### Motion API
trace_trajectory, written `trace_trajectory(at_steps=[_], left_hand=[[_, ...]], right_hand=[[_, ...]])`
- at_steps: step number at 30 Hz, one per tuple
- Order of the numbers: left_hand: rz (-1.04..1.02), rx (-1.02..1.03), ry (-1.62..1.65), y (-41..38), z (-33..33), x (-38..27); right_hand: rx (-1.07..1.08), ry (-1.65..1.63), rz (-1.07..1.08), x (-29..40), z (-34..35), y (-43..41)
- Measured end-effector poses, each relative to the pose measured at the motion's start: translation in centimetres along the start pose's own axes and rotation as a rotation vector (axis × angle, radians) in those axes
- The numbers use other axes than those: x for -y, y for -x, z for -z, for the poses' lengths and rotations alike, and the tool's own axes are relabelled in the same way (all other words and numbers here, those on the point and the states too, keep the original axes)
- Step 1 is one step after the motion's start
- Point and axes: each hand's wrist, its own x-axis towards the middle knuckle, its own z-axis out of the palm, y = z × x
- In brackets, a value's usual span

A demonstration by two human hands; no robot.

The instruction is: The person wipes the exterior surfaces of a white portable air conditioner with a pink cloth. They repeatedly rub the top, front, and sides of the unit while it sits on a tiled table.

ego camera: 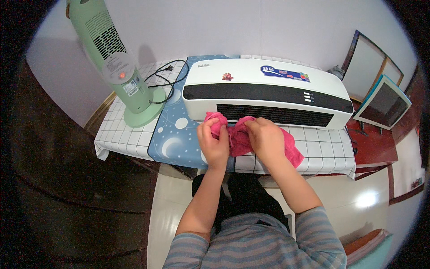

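Note:
A pink cloth (240,140) is bunched between both hands in front of a long white heater-like appliance (215,75) with a black band and a slatted vent. My left hand (215,141) grips the cloth's left end, close to the left end of the vent. At the cloth's middle, my right hand (265,136) pinches a fold between thumb and fingers. The cloth's loose right end spreads out under my right wrist, over the checked tablecloth (317,149). Parts of the fingertips are hidden in the folds.
A green upright appliance (134,90) stands on its round base at the left, its black cable and plug (169,68) lying behind. To the right, a white-framed screen (384,102) stands on a red cabinet (376,148), with a framed board (366,64) leaning on the wall.

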Motion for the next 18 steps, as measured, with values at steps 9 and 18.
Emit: trace_trajectory(at_steps=[9, 18], left_hand=[[-0.018, 0.057, 0.03, 0.1, 0.1, 0.2], [-0.009, 0.062, 0.035, 0.2, 0.1, 0.1]], right_hand=[[-0.136, 0.189, -0.018, -2.1, 2.6, 1.0], [-0.366, 0.139, -0.192, -6.6, 4.5, 4.0]])
